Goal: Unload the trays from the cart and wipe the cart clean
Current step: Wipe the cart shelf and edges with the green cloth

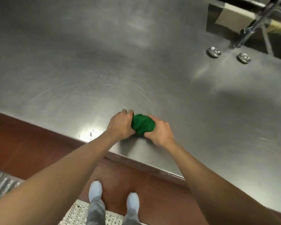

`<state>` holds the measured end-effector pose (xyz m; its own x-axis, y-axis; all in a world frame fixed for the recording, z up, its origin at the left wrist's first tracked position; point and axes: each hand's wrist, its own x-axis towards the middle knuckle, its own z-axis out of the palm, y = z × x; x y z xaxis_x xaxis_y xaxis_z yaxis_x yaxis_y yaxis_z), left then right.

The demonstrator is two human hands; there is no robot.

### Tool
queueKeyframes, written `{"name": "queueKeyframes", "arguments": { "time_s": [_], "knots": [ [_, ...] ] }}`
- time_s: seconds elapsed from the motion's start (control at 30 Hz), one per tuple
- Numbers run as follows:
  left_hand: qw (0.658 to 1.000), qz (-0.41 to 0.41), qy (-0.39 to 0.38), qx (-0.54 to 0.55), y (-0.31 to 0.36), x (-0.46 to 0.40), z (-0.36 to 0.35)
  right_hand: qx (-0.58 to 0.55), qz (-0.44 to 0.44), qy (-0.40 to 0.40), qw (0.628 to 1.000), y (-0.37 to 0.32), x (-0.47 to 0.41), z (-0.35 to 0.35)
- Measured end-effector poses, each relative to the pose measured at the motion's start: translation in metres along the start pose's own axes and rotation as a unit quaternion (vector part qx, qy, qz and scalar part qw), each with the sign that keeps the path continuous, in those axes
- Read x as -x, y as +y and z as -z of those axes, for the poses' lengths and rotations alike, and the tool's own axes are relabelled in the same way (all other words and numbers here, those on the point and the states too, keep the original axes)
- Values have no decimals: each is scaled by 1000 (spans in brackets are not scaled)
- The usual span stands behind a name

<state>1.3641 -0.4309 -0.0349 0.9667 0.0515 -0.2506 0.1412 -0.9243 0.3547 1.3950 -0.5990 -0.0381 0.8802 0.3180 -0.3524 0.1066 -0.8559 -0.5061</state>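
Observation:
A bunched green cloth (142, 124) rests on a stainless steel counter (104, 62), close to its near edge. My left hand (120, 125) grips the cloth's left side and my right hand (160, 131) grips its right side, both pressed against the metal. Neither the cart nor any tray is in view.
A sink basin (274, 41) with a chrome faucet (256, 25) and two round tap knobs (213, 51) sits at the far right. A pale board (234, 18) leans in the basin. Red-brown floor (23, 143), metal grating (0, 184) and my white shoes (96, 190) lie below the counter edge.

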Motion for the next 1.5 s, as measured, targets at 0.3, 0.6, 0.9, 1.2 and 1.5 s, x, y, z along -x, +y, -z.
{"name": "queueKeyframes", "arguments": {
  "time_s": [0.3, 0.6, 0.9, 1.2, 1.5],
  "knots": [
    [979, 121, 122, 107, -38, 102, 86, -76, 201, -46, 976, -108, 20, 29],
    [934, 258, 223, 104, -125, 287, 114, -9, 390, -134, 911, -248, 96, -51],
    [838, 414, 333, 125, -186, 569, 85, 39, 557, -223, 799, -380, 297, -196],
    [778, 511, 355, 81, -213, 833, 47, 38, 633, -292, 717, -453, 519, -320],
    [741, 556, 369, 73, -244, 939, 44, 68, 665, -287, 686, -516, 603, -387]
  ]
}}
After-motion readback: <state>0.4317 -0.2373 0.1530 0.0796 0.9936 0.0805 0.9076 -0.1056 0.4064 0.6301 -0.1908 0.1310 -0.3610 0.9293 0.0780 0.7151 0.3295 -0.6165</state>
